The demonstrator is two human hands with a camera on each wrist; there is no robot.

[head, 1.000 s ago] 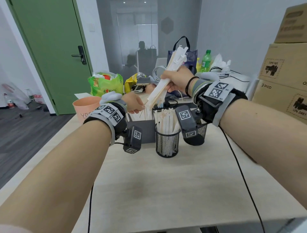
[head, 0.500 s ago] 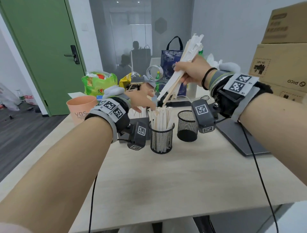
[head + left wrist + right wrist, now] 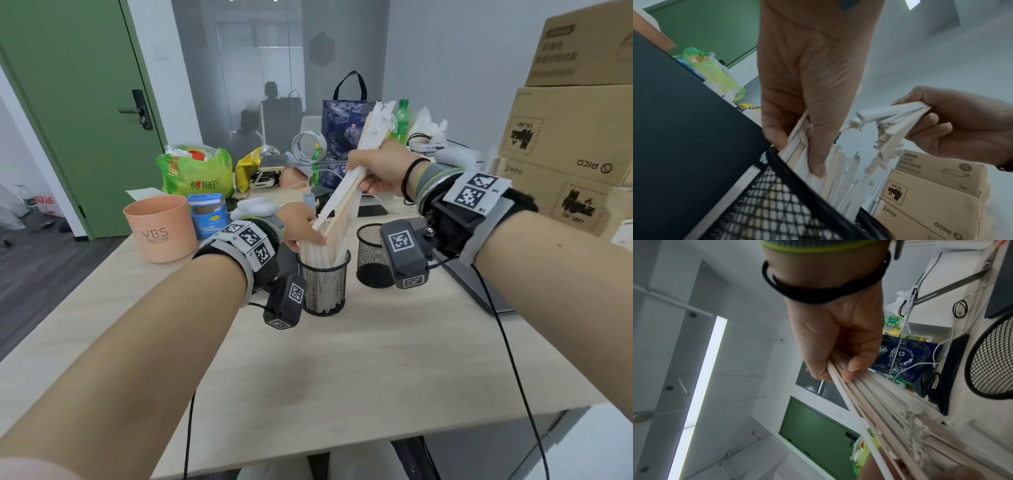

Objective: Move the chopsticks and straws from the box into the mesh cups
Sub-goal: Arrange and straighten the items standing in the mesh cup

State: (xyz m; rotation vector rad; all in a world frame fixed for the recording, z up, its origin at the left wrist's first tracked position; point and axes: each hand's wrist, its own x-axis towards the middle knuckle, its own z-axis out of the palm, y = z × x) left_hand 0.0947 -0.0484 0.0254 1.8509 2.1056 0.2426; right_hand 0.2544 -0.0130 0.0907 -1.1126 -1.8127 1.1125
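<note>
My right hand (image 3: 359, 178) grips a tilted bundle of paper-wrapped chopsticks and straws (image 3: 346, 202), its lower end inside the rim of the left black mesh cup (image 3: 325, 287). That cup holds several wrapped sticks. My left hand (image 3: 308, 236) reaches into it from the left; in the left wrist view its thumb and a finger (image 3: 816, 154) pinch some of the standing sticks (image 3: 797, 146). The right mesh cup (image 3: 371, 257) stands empty beside it. The black box (image 3: 684, 129) sits just left of the cup and is mostly hidden behind my left wrist in the head view.
A pink cup (image 3: 161, 229) and a green bag (image 3: 195, 174) stand at the back left, a blue tote (image 3: 346, 137) behind the cups. Stacked cardboard boxes (image 3: 565, 154) rise on the right, with a grey laptop (image 3: 479, 291) below them. Cables hang from both wrists.
My right hand has brought the bundle down from above until its lower end entered the left cup. My left hand has moved from beside the box onto the sticks in that cup.
</note>
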